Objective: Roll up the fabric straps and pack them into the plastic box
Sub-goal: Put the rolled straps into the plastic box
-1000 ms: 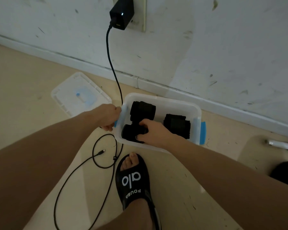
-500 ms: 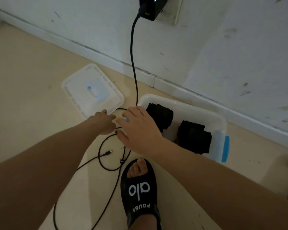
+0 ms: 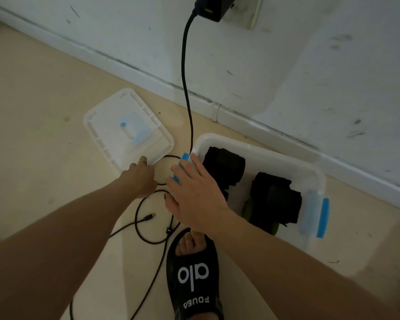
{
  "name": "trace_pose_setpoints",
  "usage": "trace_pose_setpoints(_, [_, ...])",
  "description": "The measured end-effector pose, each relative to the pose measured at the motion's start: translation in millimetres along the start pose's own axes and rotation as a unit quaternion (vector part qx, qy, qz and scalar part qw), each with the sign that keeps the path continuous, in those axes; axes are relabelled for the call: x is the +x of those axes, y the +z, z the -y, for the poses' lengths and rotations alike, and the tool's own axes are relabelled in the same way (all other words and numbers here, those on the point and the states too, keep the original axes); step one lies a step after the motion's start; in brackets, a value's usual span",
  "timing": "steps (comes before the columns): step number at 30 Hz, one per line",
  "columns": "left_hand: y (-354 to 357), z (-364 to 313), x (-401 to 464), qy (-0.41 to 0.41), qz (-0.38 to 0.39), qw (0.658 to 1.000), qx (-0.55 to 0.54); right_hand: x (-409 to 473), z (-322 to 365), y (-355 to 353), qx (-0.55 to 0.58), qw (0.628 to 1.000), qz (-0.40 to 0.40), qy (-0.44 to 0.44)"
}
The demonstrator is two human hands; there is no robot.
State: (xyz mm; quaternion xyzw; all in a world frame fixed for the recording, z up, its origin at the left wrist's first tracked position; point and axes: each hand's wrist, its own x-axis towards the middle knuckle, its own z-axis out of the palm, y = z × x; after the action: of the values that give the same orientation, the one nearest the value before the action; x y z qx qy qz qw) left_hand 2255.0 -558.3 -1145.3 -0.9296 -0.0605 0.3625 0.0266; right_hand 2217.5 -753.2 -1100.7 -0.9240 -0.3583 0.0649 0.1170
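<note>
A clear plastic box [image 3: 286, 155] with blue side latches stands on the floor by the wall. Inside lie rolled black fabric straps, one at the left [image 3: 226, 165] and one at the right [image 3: 275, 197]. The box's clear lid [image 3: 127, 130] lies flat on the floor to the left. My left hand [image 3: 139, 179] reaches to the lid's near corner, fingertips touching its edge. My right hand [image 3: 194, 195] hovers flat, fingers spread, over the box's left end and its blue latch [image 3: 183, 165], holding nothing.
A black charger [image 3: 213, 5] sits in a wall socket; its cable [image 3: 185, 88] runs down and loops on the floor between the lid and box. A foot in a black slide sandal [image 3: 192, 273] stands just in front of the box.
My right hand left the strap roll inside the box and moved left over the box's end. My left hand let go of the box and reached to the lid.
</note>
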Motion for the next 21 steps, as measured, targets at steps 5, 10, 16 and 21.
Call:
trace_pose_setpoints(5, [5.9, -10.5, -7.8, 0.039, -0.018, 0.995, 0.089, 2.9, -0.2, -3.9, 0.036, 0.999, -0.006, 0.01])
trace_pose_setpoints(10, [-14.9, -19.8, -22.3, 0.094, -0.096, 0.972, 0.195, 0.7, -2.9, -15.4, 0.117, 0.993, -0.027, 0.021])
trace_pose_setpoints(16, [-81.2, -33.9, -70.0, 0.037, -0.226, 0.96, 0.161, -38.6, -5.2, -61.1, 0.185, 0.976, -0.04, 0.111])
trace_pose_setpoints(21, [-136.4, -43.6, -144.5, 0.002, -0.263, 0.952, 0.16, -76.3, -5.0, -105.0, 0.241, 0.936, -0.072, 0.245])
